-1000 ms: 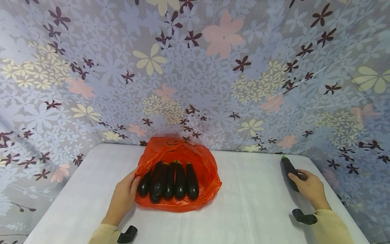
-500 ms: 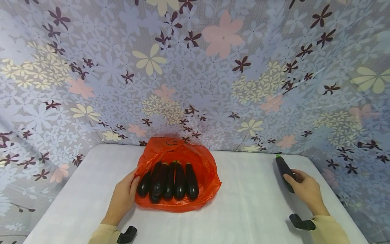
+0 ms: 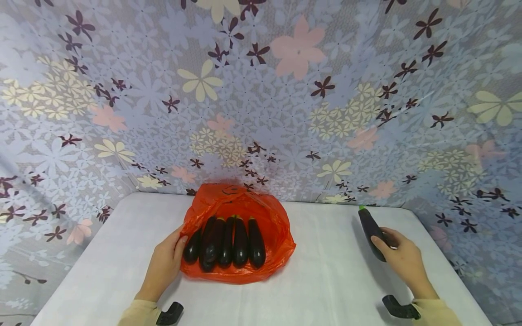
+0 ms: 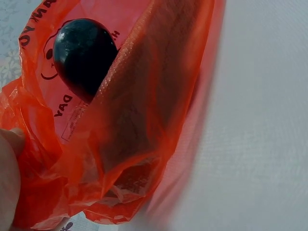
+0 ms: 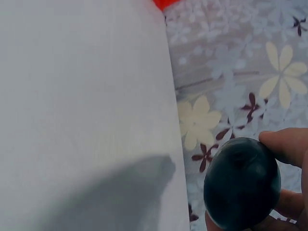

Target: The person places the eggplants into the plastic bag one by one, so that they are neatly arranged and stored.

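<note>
A red plastic bag [image 3: 281, 253] lies on the table with its mouth towards me. Inside it several dark eggplants [image 3: 240, 244] lie side by side, stems pointing away. My left hand [image 3: 165, 260] grips the bag's left edge; in the left wrist view the thumb [image 4: 14, 139] presses on crumpled plastic, and the rounded end of one eggplant [image 4: 84, 57] shows. Over the table's right side, my right hand [image 3: 401, 258] holds a single eggplant [image 3: 371, 231], green stem pointing away. The right wrist view shows this eggplant's blunt end [image 5: 243, 185] between thumb and fingers.
A white cloth covers the table [image 3: 322, 271]. Flower-patterned sheeting [image 3: 261, 99] rises behind the table and along both sides. Black wrist straps [image 3: 401, 308] sit at both cuffs. The held eggplant casts a shadow [image 5: 120, 192] on the cloth.
My right hand has moved left with the eggplant, away from the table's right edge. My left hand and the bag have stayed in place.
</note>
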A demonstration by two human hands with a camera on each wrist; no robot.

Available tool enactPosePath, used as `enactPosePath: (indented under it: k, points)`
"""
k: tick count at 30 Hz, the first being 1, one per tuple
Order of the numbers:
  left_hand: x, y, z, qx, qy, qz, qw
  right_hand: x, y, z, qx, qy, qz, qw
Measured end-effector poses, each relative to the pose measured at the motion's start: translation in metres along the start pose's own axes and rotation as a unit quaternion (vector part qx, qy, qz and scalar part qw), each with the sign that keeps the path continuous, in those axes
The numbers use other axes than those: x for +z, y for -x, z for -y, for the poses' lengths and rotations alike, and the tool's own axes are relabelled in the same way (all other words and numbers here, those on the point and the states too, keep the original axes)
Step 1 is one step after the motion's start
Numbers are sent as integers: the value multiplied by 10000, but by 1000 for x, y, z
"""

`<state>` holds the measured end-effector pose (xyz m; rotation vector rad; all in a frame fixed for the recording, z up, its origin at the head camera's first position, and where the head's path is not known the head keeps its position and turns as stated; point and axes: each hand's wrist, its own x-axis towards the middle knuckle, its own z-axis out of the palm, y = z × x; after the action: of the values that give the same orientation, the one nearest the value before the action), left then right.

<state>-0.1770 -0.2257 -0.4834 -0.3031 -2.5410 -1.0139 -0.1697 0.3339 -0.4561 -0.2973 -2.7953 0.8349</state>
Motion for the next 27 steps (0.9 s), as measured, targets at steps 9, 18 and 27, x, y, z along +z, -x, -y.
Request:
enactPosePath:
  k: [9,18,27]
  points:
    - [1,1,2,-64,21,44,10000,3,16,16,-327,-238,-92,9991]
    - [2,1,3,-90,30,48,9999,6,26,26,-389,-350,-81,9986]
    - [3,2,4,-5,39,-41,10000,12,38,38,-365,-601,156,9974]
